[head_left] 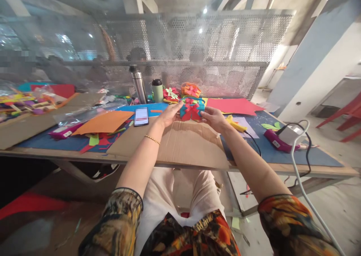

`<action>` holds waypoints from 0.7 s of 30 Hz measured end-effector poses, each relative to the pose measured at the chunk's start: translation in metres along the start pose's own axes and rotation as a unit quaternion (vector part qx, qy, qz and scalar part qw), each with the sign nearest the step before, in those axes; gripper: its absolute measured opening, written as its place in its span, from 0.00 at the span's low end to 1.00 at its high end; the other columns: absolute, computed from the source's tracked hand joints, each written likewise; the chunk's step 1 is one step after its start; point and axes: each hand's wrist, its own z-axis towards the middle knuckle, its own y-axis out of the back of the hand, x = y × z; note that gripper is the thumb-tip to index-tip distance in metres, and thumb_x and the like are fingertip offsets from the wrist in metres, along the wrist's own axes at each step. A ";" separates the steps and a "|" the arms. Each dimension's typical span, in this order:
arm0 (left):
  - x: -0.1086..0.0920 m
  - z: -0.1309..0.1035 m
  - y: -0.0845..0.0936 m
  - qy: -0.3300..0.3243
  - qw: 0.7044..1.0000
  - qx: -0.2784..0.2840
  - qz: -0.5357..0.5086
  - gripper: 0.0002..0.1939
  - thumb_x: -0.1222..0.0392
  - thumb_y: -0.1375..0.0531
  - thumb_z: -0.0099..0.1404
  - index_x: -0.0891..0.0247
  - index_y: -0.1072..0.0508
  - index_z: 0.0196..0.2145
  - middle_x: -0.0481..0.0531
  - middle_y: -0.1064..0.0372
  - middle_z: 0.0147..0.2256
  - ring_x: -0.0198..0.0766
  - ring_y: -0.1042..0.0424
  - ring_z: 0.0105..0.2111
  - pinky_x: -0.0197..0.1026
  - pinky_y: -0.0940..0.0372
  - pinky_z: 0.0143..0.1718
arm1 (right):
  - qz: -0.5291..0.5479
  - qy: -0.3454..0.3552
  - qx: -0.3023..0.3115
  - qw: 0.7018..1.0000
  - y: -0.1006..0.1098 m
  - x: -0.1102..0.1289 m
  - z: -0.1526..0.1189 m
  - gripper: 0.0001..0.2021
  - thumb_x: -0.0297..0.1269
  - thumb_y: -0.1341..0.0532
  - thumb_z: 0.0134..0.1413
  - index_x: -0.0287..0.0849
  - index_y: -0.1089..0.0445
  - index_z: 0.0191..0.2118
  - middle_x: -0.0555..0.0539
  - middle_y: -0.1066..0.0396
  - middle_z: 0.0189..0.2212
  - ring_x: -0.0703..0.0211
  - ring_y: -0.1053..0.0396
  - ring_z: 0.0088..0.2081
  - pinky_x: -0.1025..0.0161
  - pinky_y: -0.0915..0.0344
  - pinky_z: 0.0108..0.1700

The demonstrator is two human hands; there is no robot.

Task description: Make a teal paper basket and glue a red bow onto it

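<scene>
Between my two hands is a small blue craft basket with a red bow-like decoration on its front and a thin blue handle on top. My left hand grips its left side, and my right hand has fingers closed on its right side. The basket is at the far part of a brown cardboard sheet. Behind it sit an orange craft basket and a red one with pale green flowers. My palms and some fingertips are partly hidden.
A phone, orange paper, a steel flask and a green bottle stand or lie leftward. To the right are red paper, a yellow glue gun and a purple power strip with cables. A perforated metal panel rises behind.
</scene>
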 end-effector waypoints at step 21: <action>-0.009 -0.009 -0.028 -0.112 0.978 0.155 -0.079 0.48 0.40 0.22 0.55 0.55 0.30 0.69 0.50 0.20 0.38 0.38 0.18 0.33 0.39 0.29 0.35 | 0.114 -0.034 0.039 0.992 0.022 0.005 0.000 0.07 0.36 0.24 0.56 0.43 0.21 0.36 0.50 0.17 0.34 0.65 0.21 0.31 0.71 0.21 0.36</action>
